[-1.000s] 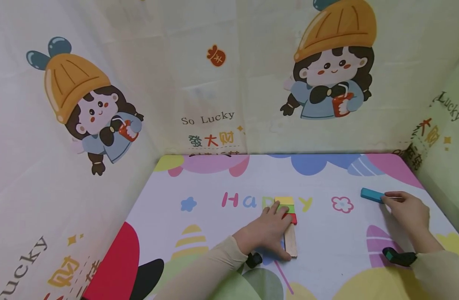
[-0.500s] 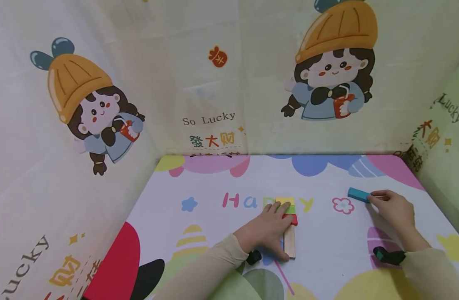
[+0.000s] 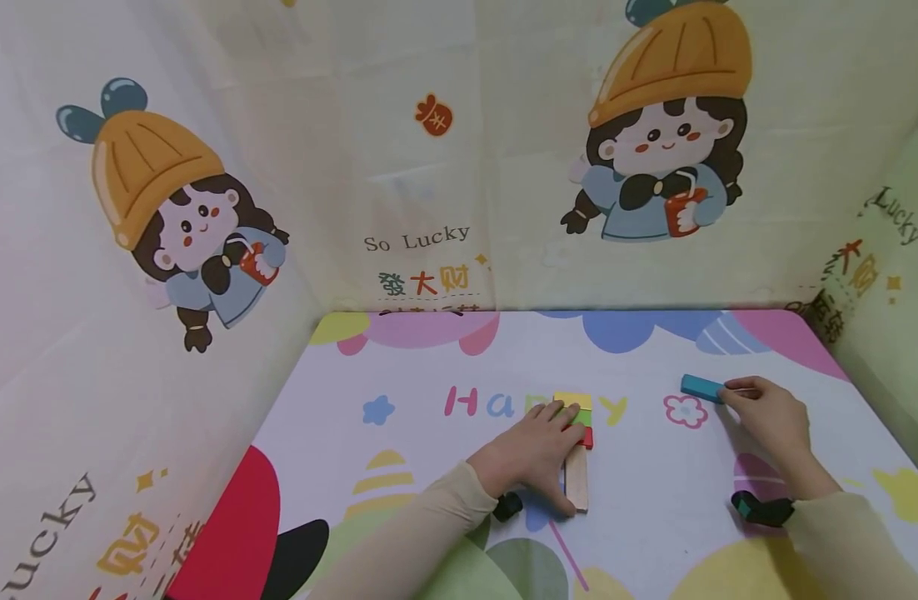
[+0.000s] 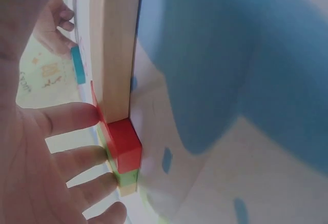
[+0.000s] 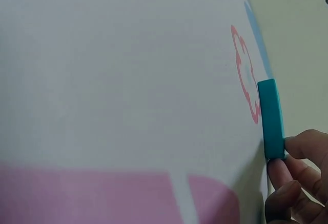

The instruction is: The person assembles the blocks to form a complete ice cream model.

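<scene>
A plain wooden block (image 3: 576, 481) lies lengthwise on the table, with a red block (image 4: 126, 146), a green block (image 4: 127, 177) and a yellow block (image 3: 573, 401) lined up beyond its far end. Spread over this row is my left hand (image 3: 532, 454), its fingertips touching the coloured blocks and its thumb beside the wooden block's near end. Part of the row is hidden under the fingers. Over to the right, my right hand (image 3: 772, 422) pinches one end of a blue block (image 3: 700, 387) between thumb and fingers, above the printed flower.
A printed white mat (image 3: 459, 358) covers the table. Fabric walls (image 3: 519, 167) with cartoon figures rise at the back and both sides. Black wrist straps or mounts (image 3: 762, 508) sit at each wrist.
My right hand has carried the blue block leftward, from right of the printed flower to over it. The left hand stays at the row, which has shifted only very slightly.
</scene>
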A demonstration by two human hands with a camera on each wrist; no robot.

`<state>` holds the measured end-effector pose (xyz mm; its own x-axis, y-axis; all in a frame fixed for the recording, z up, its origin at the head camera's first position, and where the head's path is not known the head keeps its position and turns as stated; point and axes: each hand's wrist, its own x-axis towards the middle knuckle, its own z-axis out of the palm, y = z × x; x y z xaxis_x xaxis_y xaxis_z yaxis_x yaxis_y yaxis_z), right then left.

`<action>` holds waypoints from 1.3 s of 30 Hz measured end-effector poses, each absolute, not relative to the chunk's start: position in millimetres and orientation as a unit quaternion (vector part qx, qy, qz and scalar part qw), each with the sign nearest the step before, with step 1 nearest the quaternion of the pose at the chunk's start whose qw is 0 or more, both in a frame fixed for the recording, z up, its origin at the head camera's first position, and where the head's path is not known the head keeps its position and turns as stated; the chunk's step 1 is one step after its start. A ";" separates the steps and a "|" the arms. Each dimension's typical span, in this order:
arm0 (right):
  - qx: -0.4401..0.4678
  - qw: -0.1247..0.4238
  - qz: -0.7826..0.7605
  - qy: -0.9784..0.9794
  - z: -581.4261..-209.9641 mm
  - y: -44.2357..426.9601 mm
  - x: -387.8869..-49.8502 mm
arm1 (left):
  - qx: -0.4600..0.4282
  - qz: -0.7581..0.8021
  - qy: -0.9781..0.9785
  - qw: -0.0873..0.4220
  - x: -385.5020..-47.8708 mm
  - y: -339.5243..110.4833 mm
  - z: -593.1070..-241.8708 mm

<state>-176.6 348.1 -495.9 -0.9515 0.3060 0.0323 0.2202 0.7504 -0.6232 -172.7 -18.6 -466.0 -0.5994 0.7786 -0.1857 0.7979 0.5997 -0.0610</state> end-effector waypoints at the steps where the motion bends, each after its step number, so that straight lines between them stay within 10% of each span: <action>1: -0.142 0.064 0.324 -0.933 -496.2 346.9 -177.2 | 0.441 -0.067 0.892 0.072 -172.4 -18.9 -465.9; 39: -0.137 0.033 0.349 -0.926 -495.4 280.1 -220.5 | 0.418 -0.072 0.902 0.084 -172.8 -12.5 -469.7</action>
<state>-220.5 280.1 -495.4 -0.9603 0.2768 -0.0353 0.2313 0.7188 -0.6556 -172.8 -12.5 -469.7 -0.6368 0.7415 -0.2111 0.7656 0.6405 -0.0598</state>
